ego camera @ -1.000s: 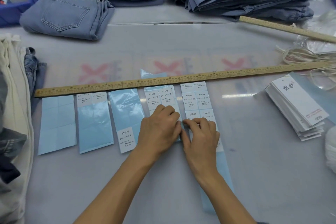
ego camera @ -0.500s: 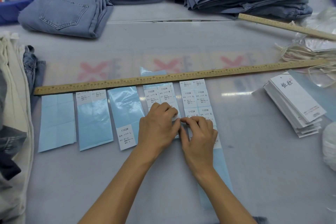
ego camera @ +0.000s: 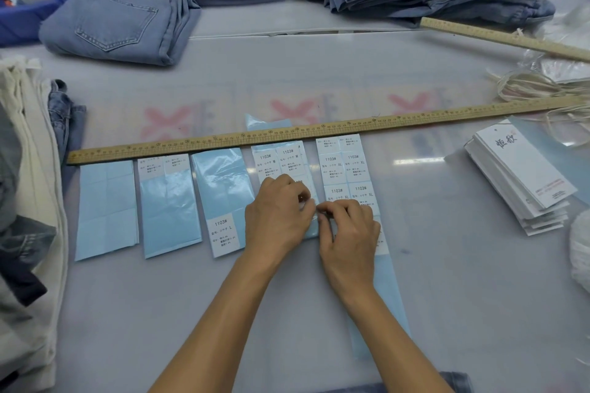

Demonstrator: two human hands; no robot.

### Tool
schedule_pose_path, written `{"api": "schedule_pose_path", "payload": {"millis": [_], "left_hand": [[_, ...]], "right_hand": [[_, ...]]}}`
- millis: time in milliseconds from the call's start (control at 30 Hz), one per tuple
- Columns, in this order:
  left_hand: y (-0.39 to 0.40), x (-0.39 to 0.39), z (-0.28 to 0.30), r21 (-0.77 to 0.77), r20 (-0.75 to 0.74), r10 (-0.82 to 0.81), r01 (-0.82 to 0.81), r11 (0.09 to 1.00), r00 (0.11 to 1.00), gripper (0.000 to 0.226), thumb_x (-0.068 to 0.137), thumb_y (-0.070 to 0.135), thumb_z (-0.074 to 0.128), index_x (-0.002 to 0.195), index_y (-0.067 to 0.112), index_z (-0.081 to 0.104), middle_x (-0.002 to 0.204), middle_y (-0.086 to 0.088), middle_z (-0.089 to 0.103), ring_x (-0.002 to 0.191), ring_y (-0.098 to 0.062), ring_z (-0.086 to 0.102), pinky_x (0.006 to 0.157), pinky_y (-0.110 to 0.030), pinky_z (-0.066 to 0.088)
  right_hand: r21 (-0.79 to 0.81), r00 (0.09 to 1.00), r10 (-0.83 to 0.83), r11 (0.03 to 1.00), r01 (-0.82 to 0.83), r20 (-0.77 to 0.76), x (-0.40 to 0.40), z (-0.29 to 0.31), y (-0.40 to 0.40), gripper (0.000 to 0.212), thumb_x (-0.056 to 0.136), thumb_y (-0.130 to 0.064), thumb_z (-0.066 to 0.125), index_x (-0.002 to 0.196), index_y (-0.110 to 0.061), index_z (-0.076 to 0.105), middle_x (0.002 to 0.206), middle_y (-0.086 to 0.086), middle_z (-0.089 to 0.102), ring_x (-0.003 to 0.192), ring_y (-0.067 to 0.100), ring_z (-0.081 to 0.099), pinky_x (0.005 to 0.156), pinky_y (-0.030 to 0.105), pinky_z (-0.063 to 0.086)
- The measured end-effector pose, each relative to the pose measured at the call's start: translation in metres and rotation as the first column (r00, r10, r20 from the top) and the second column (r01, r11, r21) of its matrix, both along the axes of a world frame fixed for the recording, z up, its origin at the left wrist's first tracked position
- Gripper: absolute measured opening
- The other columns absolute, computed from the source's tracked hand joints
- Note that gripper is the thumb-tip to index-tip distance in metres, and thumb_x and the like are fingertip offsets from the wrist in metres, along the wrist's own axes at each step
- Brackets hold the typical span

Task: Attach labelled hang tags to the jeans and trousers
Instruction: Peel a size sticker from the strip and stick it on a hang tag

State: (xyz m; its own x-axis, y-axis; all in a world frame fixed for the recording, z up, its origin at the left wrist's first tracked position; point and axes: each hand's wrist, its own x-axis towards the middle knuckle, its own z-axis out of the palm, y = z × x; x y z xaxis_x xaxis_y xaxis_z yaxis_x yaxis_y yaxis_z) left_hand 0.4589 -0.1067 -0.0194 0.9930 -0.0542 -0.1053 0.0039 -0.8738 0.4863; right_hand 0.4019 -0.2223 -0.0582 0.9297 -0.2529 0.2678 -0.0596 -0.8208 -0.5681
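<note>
At centre frame the left hand (ego camera: 279, 212) and right hand (ego camera: 346, 226) are meeting over the M label sheet (ego camera: 281, 161), fingertips pinching at what is apparently a sticker edge — the sticker itself is hidden. The hang tags (ego camera: 523, 175) are lying stacked at right, the folded jeans (ego camera: 118, 19) at upper left. Risk — the sticker is liable to tear or curl onto itself if peeled too sharply.

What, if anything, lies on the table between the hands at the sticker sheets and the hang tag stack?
Nothing visible. Both hands, left hand and right hand, work at the label sheets; only bare table separates them from the hang tag stack to their right.
</note>
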Motion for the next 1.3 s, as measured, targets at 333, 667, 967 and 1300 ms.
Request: {"api": "schedule_pose_path", "payload": {"millis": [333, 667, 967, 1300], "left_hand": [[0.011, 0.011, 0.011, -0.342, -0.110, 0.252, -0.275, 0.899, 0.961, 0.014, 0.091, 0.026, 0.060, 0.077, 0.026, 0.059, 0.080, 0.013, 0.063, 0.078, -0.006, 0.057, 0.062, -0.024, 0.044], [0.053, 0.012, 0.066, -0.470, 0.060, 0.538, -0.452, 0.758, 0.841, 0.017, 0.096, 0.021, 0.057, 0.080, 0.025, 0.060, 0.077, 0.008, 0.064, 0.073, -0.011, 0.060, 0.061, -0.027, 0.047], [0.022, -0.067, 0.071, -0.127, 0.584, 0.174, -0.123, 0.984, 0.793, 0.004, 0.095, 0.009, 0.064, 0.092, 0.011, 0.064, 0.082, 0.000, 0.060, 0.073, -0.016, 0.056, 0.057, -0.025, 0.045], [-0.010, -0.134, 0.074, 0.209, 0.627, -0.328, 0.253, 0.945, 0.707, 0.006, 0.095, 0.008, 0.067, 0.089, 0.010, 0.069, 0.077, -0.005, 0.057, 0.066, -0.021, 0.052, 0.053, -0.033, 0.045]], "right_hand": [[-0.168, 0.997, 0.079, 0.983, -0.076, 0.012, -0.001, 0.004, 0.003, 0.035, 0.087, -0.004, 0.070, 0.114, -0.025, 0.066, 0.115, -0.001, 0.059, 0.098, 0.025, 0.054, 0.074, 0.038, 0.038], [-0.463, 0.943, 0.267, 0.822, -0.331, -0.199, -0.002, 0.040, 0.013, 0.038, 0.061, 0.006, 0.069, 0.095, -0.012, 0.070, 0.094, 0.004, 0.066, 0.083, 0.027, 0.064, 0.076, 0.039, 0.047], [0.826, 0.954, 0.108, 0.534, 0.182, -0.281, -0.027, 0.118, 0.018, 0.019, 0.098, -0.037, 0.062, 0.086, -0.029, 0.075, 0.085, -0.006, 0.075, 0.079, 0.006, 0.068, 0.073, 0.026, 0.049], [0.863, 0.862, 0.095, -0.036, 0.504, -0.499, -0.079, 0.143, -0.013, 0.012, 0.090, -0.013, 0.073, 0.098, -0.005, 0.076, 0.090, 0.012, 0.077, 0.071, 0.015, 0.071, 0.068, 0.030, 0.058]]}}
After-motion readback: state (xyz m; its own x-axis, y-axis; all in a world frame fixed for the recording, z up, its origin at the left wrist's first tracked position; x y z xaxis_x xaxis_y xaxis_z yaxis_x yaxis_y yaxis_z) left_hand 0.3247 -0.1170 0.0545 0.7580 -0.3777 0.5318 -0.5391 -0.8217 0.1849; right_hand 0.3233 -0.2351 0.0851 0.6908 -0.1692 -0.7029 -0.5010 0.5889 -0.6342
